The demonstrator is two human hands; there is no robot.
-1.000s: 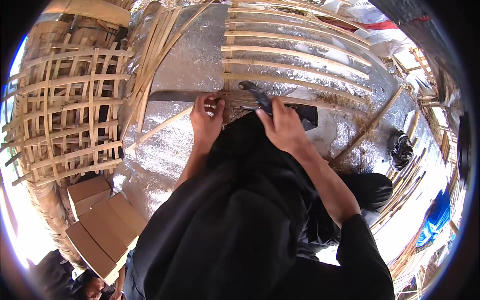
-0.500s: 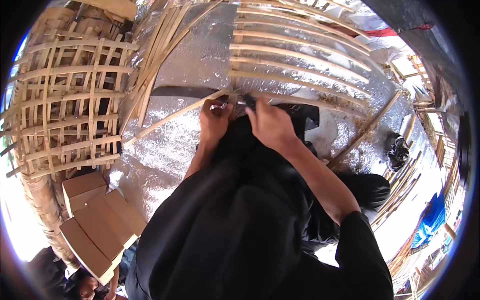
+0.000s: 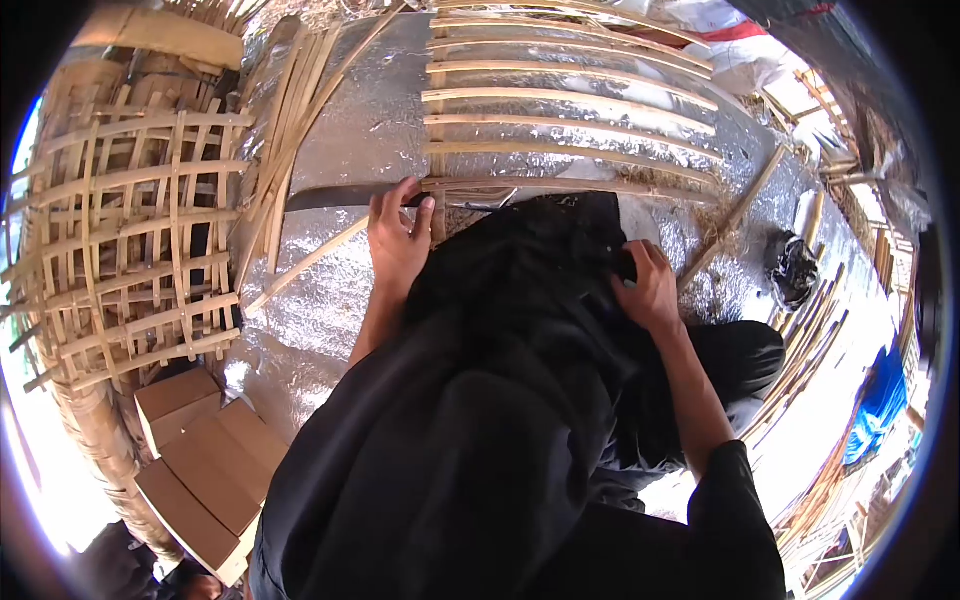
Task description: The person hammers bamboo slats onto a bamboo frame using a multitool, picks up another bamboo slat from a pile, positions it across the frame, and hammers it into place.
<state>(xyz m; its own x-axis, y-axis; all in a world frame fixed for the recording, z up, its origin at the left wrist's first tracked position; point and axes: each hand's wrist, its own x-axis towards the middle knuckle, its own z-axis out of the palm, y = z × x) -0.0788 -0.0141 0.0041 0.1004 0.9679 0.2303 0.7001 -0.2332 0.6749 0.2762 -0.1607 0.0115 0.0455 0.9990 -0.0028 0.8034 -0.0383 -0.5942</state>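
Observation:
My left hand (image 3: 396,240) is at the near end of the bamboo frame, thumb and fingers curved apart around a small gap. Right beside its fingers lies a long dark blade (image 3: 335,196), flat on the floor; whether the fingers touch it is unclear. My right hand (image 3: 650,288) is over my right thigh, fingers bent around something black at the edge of the dark cloth (image 3: 560,235). That black thing blends into the cloth and cannot be made out. A bamboo strip (image 3: 560,184) runs across just beyond the cloth, the nearest of several parallel slats (image 3: 570,120).
A woven bamboo lattice (image 3: 150,230) leans at the left, with loose strips (image 3: 300,120) beside it. Cardboard boxes (image 3: 210,460) stand lower left, near another person. A bamboo pole (image 3: 735,215), a black bundle (image 3: 792,270) and a blue sheet (image 3: 878,405) are at the right.
My right hand has moved away from the bamboo strip, right and back toward my thigh. My left hand has shifted slightly left, its fingers wider apart. The view has moved a little.

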